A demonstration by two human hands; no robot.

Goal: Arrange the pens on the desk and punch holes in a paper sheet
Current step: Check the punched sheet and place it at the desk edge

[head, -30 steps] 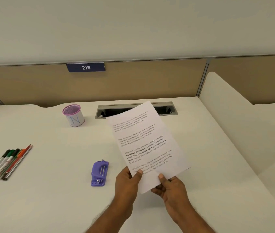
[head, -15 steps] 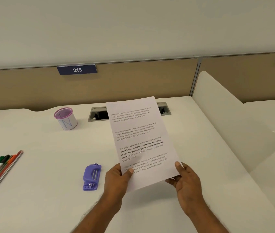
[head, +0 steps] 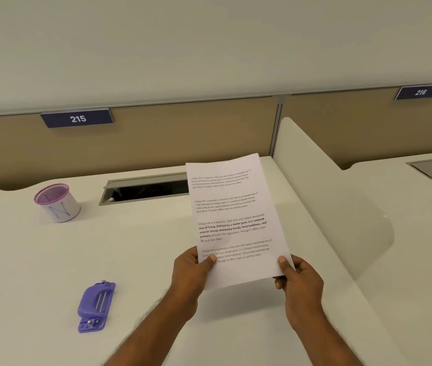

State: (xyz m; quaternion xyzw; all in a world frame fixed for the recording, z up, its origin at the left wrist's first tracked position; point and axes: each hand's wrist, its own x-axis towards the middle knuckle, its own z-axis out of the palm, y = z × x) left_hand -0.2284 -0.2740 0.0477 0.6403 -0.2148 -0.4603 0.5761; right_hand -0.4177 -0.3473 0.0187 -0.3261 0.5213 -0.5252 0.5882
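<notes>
Paper sheet (head: 232, 217) pinched btwn both hands (head: 244, 278)

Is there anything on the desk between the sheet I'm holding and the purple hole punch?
Nothing visible. The paper sheet is held up by both hands, and the desk is bare between it and the hole punch.

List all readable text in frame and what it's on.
"215": blue plate on the partition.
"216": blue plate, further right.
"N": pen cup.
Paper sheet: bold "Defined by a slower pace, it is centered around strong community bonds, local traditions, and primary"; upper paragraphs too small.
</notes>
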